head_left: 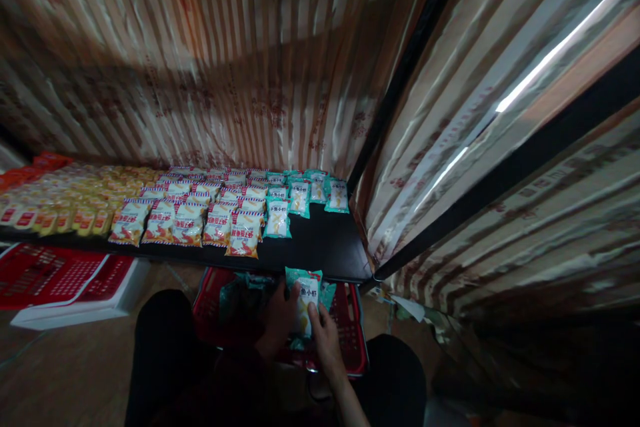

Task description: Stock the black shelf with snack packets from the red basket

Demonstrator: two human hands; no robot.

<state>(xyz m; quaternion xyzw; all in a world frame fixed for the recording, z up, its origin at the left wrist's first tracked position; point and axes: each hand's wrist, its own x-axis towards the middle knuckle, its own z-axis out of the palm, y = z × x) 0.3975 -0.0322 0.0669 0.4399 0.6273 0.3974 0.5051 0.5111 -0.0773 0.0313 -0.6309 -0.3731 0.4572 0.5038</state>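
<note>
A teal snack packet point(306, 293) with white lettering is held upright over a red shopping basket point(353, 347), just below the front edge of a black shelf point(325, 247). My left hand point(279, 320) grips its left side, thumb on the front. My right hand point(324, 333) grips its right side from below. More teal packets point(300, 197) lie in rows on the shelf's right part, and the basket holds further teal packets point(235, 297), dimly lit.
Rows of red-and-blue striped packets point(190, 217) and yellow packets point(70, 203) cover the shelf to the left. A red basket on a white base point(65, 280) stands on the wooden floor at left. Striped paper lines the back and right walls. My dark knees flank the basket.
</note>
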